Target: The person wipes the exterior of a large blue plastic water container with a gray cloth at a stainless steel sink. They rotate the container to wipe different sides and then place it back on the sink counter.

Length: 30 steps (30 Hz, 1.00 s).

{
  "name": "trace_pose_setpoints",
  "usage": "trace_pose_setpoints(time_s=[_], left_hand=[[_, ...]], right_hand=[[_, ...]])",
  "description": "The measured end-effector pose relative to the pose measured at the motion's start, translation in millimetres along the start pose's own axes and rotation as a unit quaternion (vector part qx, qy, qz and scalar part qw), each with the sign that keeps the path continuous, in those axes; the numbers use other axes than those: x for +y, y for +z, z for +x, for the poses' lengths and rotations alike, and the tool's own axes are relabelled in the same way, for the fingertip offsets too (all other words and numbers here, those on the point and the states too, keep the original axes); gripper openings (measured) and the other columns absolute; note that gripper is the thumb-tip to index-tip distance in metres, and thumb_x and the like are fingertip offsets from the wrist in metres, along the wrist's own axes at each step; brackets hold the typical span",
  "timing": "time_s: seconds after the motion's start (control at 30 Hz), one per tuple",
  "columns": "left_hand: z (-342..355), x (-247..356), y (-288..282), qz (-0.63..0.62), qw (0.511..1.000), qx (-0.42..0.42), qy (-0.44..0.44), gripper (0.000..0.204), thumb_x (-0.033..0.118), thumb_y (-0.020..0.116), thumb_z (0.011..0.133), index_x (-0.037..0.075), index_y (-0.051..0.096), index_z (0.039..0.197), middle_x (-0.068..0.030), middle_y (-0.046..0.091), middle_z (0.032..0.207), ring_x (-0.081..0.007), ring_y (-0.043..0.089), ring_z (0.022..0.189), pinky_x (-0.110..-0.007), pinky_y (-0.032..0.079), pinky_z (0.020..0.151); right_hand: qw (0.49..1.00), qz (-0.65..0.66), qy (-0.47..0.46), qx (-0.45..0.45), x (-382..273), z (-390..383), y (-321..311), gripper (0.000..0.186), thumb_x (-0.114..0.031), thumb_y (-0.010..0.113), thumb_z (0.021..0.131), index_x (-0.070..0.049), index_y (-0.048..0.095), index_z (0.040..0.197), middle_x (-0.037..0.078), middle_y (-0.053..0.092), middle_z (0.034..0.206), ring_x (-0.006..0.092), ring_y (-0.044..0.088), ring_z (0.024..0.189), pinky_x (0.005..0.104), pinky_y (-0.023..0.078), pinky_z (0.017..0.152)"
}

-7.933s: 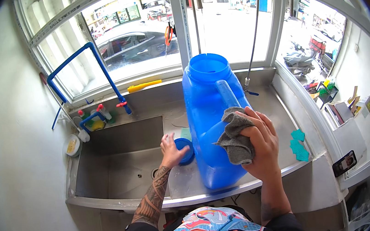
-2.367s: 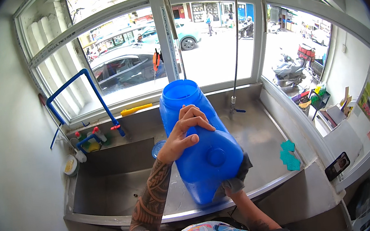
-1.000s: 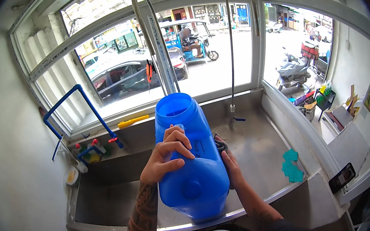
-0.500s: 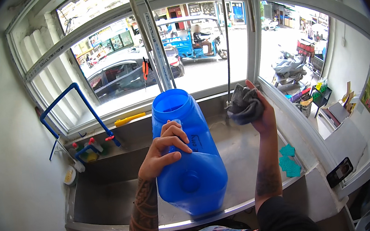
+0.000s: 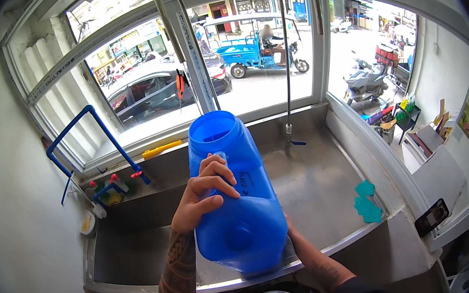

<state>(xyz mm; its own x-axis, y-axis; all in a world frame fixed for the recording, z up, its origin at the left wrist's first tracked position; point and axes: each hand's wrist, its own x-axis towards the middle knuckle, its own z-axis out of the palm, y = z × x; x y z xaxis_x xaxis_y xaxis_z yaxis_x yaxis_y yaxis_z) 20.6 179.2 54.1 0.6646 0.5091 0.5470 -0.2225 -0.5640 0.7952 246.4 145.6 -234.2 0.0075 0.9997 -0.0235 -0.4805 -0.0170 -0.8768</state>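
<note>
Left hand (image 5: pixel 202 192) is on the large translucent blue plastic water jug (image 5: pixel 236 205), fingers (image 5: pixel 219 177) curled tight over its moulded handle on the upper side, thumb low on the jug wall toward the wrist. The grip is closed on the jug handle. Jug lies tilted, open mouth away from the fingers toward the window, rounded base toward the person, resting on the front edge of the stainless steel counter (image 5: pixel 322 194).

Right hand is hidden behind/under the jug; only the right forearm (image 5: pixel 312 254) shows, running up from the lower edge to the jug's right-hand underside. Can't tell how those fingers sit or what they touch.

Left of the left-hand fingers, lower down: the deep steel sink basin (image 5: pixel 135 246). Beyond it, against the back wall, a blue bent pipe w/ red valve handles (image 5: pixel 99 139) and a small white bottle (image 5: pixel 99 210) beside it. Past the fingertips, behind the jug, a yellow plastic tool (image 5: pixel 162 149) lies on the window ledge. Two tall curved chrome spouts rise beyond the jug, one (image 5: pixel 184 47) just over its mouth, the other (image 5: pixel 287 52) to the right. Well right of the fingers, on the counter, two teal patterned cloth pieces (image 5: pixel 365 203); further right, a black phone (image 5: pixel 431 216) on the ledge.
</note>
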Motion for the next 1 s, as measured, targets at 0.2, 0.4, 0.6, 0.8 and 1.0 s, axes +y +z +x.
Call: trace_pose_setpoints(time_s=[0.2,0.4,0.6,0.8,1.0], left_hand=[[-3,-5,-2,0.0,1.0,0.009,0.002,0.038,0.048,0.069,0.078,0.01,0.077,0.079,-0.0058,0.062,0.1,-0.0254,0.04,0.128,-0.044,0.017,0.117],[-1,-6,-5,0.008,1.0,-0.011,0.022,0.033,0.041,0.069,0.081,0.009,0.079,0.086,-0.0055,0.063,0.104,-0.0263,0.04,0.129,-0.045,0.014,0.119],[-2,-3,-3,0.016,0.999,-0.005,0.05,0.031,0.035,0.066,0.088,0.006,0.077,0.089,-0.0055,0.062,0.106,-0.0267,0.04,0.128,-0.044,0.021,0.116],[0,-7,-1,0.009,0.998,-0.015,0.061,0.03,0.031,0.061,0.092,0.005,0.076,0.089,-0.0068,0.064,0.106,-0.0263,0.041,0.131,-0.044,0.021,0.117],[3,-7,-2,0.014,0.995,-0.023,0.094,0.025,0.025,0.06,0.097,0.006,0.076,0.095,-0.0048,0.064,0.109,-0.0238,0.044,0.124,-0.042,0.027,0.114]], right_hand=[[0.994,-0.023,0.01,0.107,-38,11,24,0.064,-0.046,0.041,0.107,-0.005,0.034,0.156,0.018,0.048,0.149,0.0269,0.05,0.133,0.0369,0.037,0.114],[0.928,-0.159,-0.303,-0.146,-178,-26,98,0.085,-0.069,0.036,0.101,-0.001,0.038,0.152,0.02,0.063,0.13,0.0254,0.058,0.124,0.0367,0.042,0.108],[0.92,-0.209,-0.152,-0.295,-228,-26,124,0.099,-0.086,0.033,0.09,0.0,0.051,0.134,0.017,0.07,0.112,0.0214,0.065,0.11,0.0316,0.047,0.102],[0.942,-0.036,-0.319,-0.101,-147,-11,84,0.091,-0.077,0.025,0.098,0.0,0.046,0.142,0.018,0.065,0.129,0.0249,0.062,0.12,0.0368,0.045,0.11],[0.991,0.006,0.026,0.132,-4,-63,30,0.088,-0.073,0.024,0.101,-0.001,0.042,0.148,0.018,0.058,0.14,0.0271,0.056,0.129,0.0402,0.041,0.114]])
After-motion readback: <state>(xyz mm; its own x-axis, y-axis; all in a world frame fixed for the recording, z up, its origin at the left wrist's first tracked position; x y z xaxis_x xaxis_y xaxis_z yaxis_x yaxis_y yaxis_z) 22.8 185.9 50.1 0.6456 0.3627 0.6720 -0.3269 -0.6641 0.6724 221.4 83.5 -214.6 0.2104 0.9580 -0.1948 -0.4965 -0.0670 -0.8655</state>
